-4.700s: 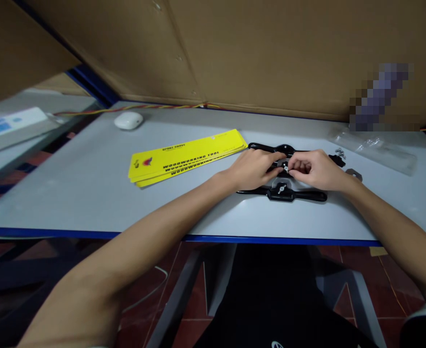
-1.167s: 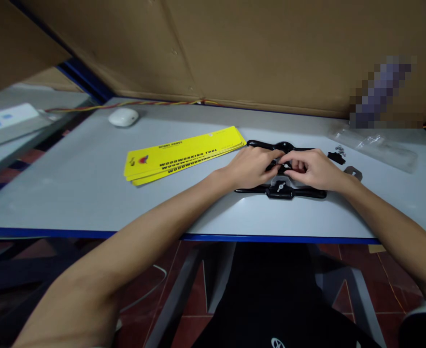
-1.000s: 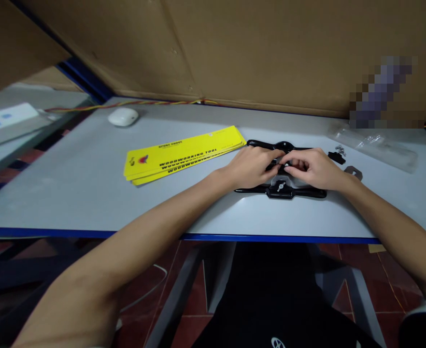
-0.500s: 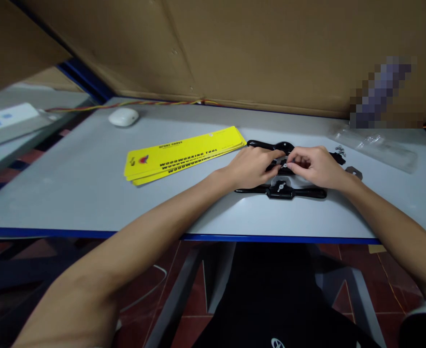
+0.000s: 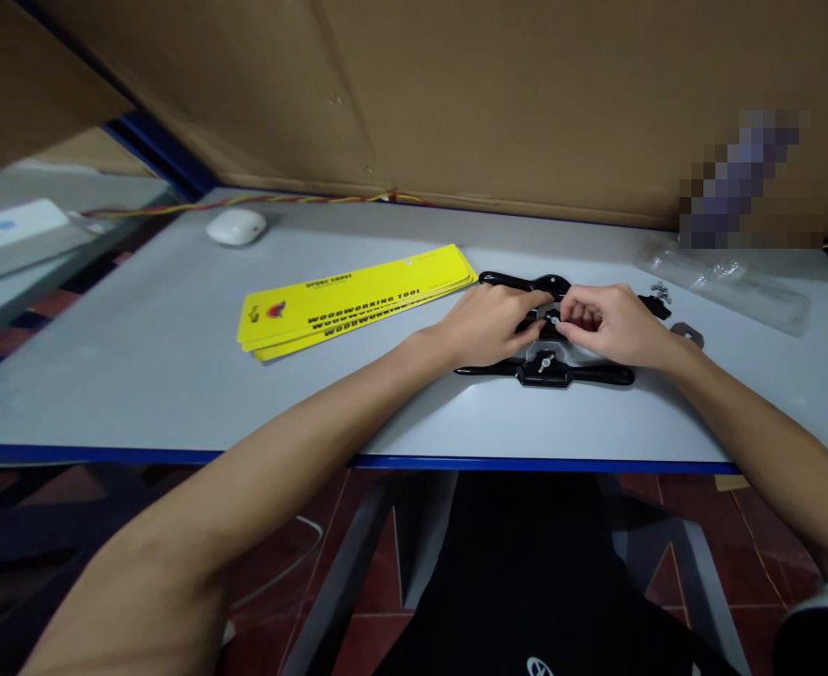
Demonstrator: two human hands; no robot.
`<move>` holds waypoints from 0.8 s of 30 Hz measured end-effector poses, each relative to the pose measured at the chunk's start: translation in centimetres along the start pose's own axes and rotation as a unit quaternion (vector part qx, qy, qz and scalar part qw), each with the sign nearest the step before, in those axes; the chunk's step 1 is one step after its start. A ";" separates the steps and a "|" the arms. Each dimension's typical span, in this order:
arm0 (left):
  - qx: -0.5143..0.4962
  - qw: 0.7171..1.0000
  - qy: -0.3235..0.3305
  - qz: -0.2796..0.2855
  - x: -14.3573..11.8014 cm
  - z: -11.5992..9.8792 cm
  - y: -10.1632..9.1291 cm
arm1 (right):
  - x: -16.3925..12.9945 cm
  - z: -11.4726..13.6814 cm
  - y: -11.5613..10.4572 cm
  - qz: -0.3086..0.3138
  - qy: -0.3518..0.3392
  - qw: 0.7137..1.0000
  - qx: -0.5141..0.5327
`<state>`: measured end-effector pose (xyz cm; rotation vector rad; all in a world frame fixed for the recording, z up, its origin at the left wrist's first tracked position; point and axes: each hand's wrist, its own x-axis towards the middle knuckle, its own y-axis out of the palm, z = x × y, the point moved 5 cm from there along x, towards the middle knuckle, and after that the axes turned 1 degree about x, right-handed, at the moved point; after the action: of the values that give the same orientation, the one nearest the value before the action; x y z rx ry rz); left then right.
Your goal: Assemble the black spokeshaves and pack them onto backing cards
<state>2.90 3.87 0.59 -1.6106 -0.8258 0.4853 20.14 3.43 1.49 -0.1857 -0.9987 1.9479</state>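
Three black two-handled spokeshaves lie in a row on the grey table (image 5: 175,366). The nearest spokeshave (image 5: 601,376) carries a silver wing nut at its middle. My left hand (image 5: 490,325) grips the middle spokeshave, which my fingers mostly hide. My right hand (image 5: 615,325) pinches a small silver wing nut (image 5: 553,321) on that middle tool. The far spokeshave (image 5: 519,281) shows just beyond my knuckles.
A stack of yellow woodworking-tool cards (image 5: 358,300) lies to the left. A white puck-shaped device (image 5: 236,226) sits at the back left. Clear plastic bags (image 5: 728,280), small silver screws (image 5: 660,291) and a metal blade (image 5: 686,333) lie to the right. Cardboard walls stand behind.
My right fingers have shifted slightly on the small wing nut while my left hand stays put on the middle spokeshave. The view has drifted a little.
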 end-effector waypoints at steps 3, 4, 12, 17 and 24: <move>0.010 1.000 0.009 -0.003 0.0 0.0 0.0 | 0.0 -0.2 0.1 0.008 0.001 1.000 0.005; 0.013 1.000 0.011 -0.005 0.0 0.0 0.0 | 0.0 -0.2 0.1 0.012 0.001 1.000 0.004; 0.003 1.000 0.009 -0.002 -0.1 0.0 0.0 | 0.0 -0.1 0.2 0.036 -0.037 0.999 0.000; -0.003 1.000 0.009 -0.006 -0.1 0.0 0.0 | 0.0 0.3 0.2 0.053 -0.049 0.997 -0.016; 0.002 1.000 0.009 -0.001 -0.1 0.0 -0.1 | 0.0 0.0 0.1 0.040 -0.029 0.999 -0.015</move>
<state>2.81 3.84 0.63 -1.6089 -0.8125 0.4706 20.07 3.44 1.44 -0.1902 -1.0733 2.0221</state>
